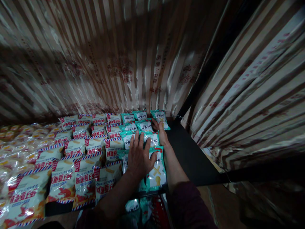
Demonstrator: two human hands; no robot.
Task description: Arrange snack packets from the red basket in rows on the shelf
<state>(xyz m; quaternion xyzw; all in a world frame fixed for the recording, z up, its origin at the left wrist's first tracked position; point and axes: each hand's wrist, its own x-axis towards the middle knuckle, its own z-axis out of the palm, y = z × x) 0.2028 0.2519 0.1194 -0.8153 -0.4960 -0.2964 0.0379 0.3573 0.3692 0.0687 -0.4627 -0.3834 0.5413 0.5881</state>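
Observation:
My left hand [140,156] lies palm down with its fingers spread over the front green snack bags, touching them. My right hand [162,132] reaches to the back right and grips a green and white snack bag [160,117] at the end of the back row. Several more green bags stand in rows between and behind my hands, such as a green bag [156,171] at the front. To their left are rows of white bags with red lettering and striped edges [62,179].
Small clear-wrapped items [21,143] fill the far left. The black table top [190,152] shows on the right. Striped curtains [143,63] hang behind and at the right. Below the table edge, more green bags [132,206] lie beside a red package.

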